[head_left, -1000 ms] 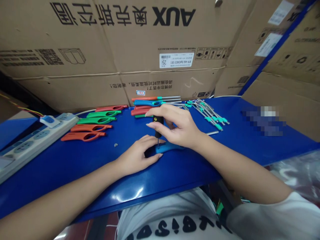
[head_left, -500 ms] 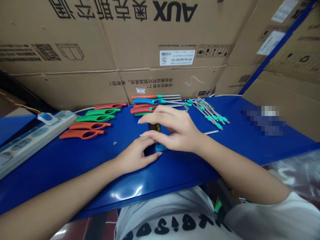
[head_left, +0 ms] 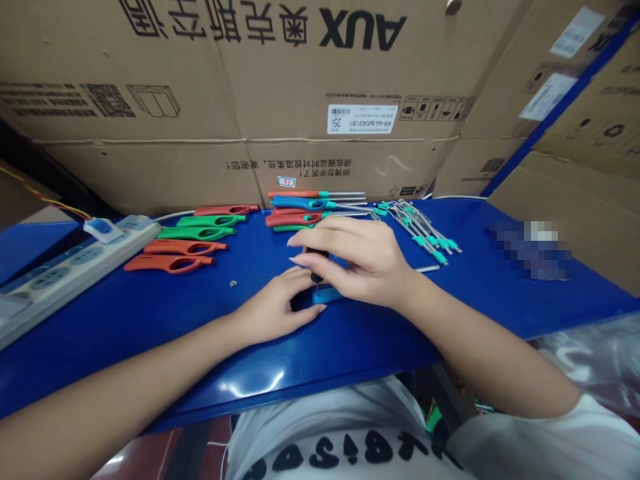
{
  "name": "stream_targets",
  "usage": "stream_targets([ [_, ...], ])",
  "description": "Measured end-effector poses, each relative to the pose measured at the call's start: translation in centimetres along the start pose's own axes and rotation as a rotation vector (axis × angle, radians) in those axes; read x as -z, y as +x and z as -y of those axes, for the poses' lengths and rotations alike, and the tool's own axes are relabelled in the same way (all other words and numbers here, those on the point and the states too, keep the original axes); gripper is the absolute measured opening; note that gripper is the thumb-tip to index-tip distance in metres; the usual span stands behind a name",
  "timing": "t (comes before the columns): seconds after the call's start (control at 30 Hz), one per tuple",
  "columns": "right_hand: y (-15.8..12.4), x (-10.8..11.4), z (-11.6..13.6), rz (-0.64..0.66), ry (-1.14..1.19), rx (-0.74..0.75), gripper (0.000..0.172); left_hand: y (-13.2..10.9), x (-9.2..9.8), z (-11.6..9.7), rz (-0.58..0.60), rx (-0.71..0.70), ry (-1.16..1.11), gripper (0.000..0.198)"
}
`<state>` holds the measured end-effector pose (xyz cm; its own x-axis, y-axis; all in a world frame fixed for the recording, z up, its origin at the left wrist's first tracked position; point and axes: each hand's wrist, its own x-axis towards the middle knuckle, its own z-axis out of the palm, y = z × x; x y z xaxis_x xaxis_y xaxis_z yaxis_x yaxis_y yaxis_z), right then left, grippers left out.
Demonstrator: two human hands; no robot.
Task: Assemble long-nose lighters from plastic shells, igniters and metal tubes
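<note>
On the blue desk (head_left: pixel 150 313), just in front of the person's body, the left hand (head_left: pixel 273 310) is pressing down on a blue plastic shell (head_left: pixel 327 294), fingers curled round its near end and holding it flat against the surface. The right hand (head_left: pixel 365 263) is clenching a small black-handled screwdriver (head_left: pixel 316 256) between thumb and fingertips. The tool is standing upright, its thin tip meeting the top of the shell between the two hands.

Behind the desk, large cardboard boxes (head_left: pixel 280 87) are standing stacked and closed, so what is in them cannot be seen. At the lower right a clear plastic bag (head_left: pixel 590 357) is showing, its contents too blurred to tell.

To the left, five empty handle shells are lying in a loose column. Three are red handle shells (head_left: pixel 167 264) and two are green handle shells (head_left: pixel 197 233), all pointing the same way and well apart from the hands. Beyond the right hand, four finished lighters (head_left: pixel 295 203) are lying stacked side by side: one orange, one blue, one red and one green, each with a metal tube pointing right. Next to them a bundle of metal rods (head_left: pixel 423 230) with teal ends is fanning out, too tangled to count. One single rod (head_left: pixel 427 269) is lying alone near the right wrist. A tiny metal part (head_left: pixel 233 283) is sitting left of the left hand. A grey power strip (head_left: pixel 60 270) is running along the far left edge, one blue-and-white plug (head_left: pixel 103 228) sitting in it.
</note>
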<state>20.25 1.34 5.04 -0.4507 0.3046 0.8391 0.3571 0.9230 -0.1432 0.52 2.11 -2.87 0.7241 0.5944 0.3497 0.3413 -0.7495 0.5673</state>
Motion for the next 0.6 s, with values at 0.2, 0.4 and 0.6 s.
stream_targets([
  [0.2, -0.2, -0.05, 0.07, 0.039, 0.093, -0.063, 0.031, 0.06, 0.11, -0.17, 0.003, 0.009, -0.013, 0.031],
  [0.4, 0.3, 0.48, -0.18, 0.084, 0.237, -0.141, 0.024, 0.17, 0.33, -0.52, 0.022, 0.04, -0.014, 0.033],
  [0.6, -0.08, -0.19, -0.83, -0.029, 0.049, -0.061, 0.015, 0.21, 0.3, -0.62, 0.013, 0.028, -0.022, 0.03],
])
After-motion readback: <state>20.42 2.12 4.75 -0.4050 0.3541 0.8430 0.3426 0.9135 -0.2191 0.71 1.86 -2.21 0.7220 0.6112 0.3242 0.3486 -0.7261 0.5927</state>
